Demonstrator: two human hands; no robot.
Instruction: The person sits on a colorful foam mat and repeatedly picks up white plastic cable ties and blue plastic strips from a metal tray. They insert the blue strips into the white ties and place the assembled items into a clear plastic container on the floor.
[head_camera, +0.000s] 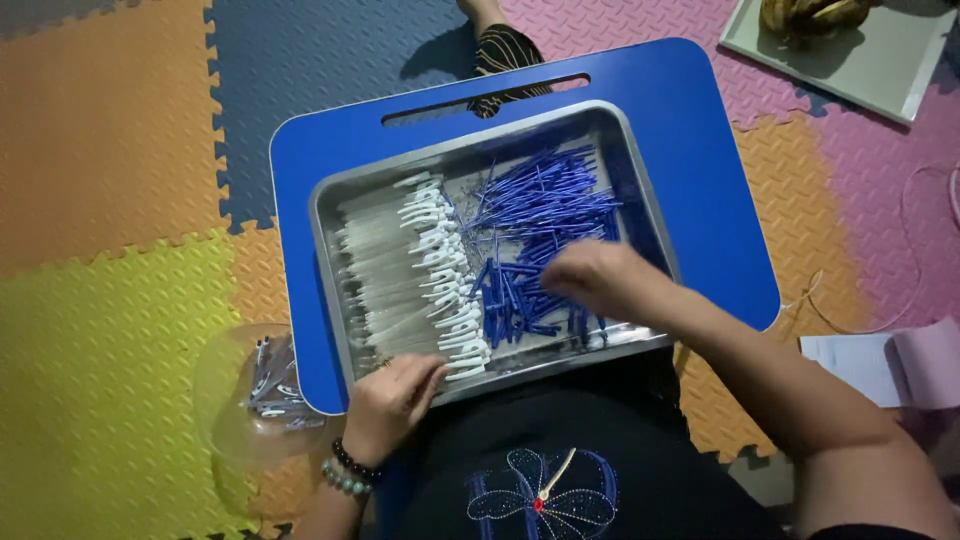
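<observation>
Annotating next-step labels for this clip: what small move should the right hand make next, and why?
Probably close the right hand on one blue refill from the blue pile and lift it clear. It hovers, blurred, over the pile in the metal tray, with nothing visibly held. The left hand rests at the tray's near edge beside the row of clear barrels.

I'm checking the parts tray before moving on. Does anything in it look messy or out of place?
The blue sticks lie in a loose, crisscrossed heap on the metal tray's right side, unlike the white clear pieces stacked neatly at left. Nothing looks spilled or broken.
</observation>
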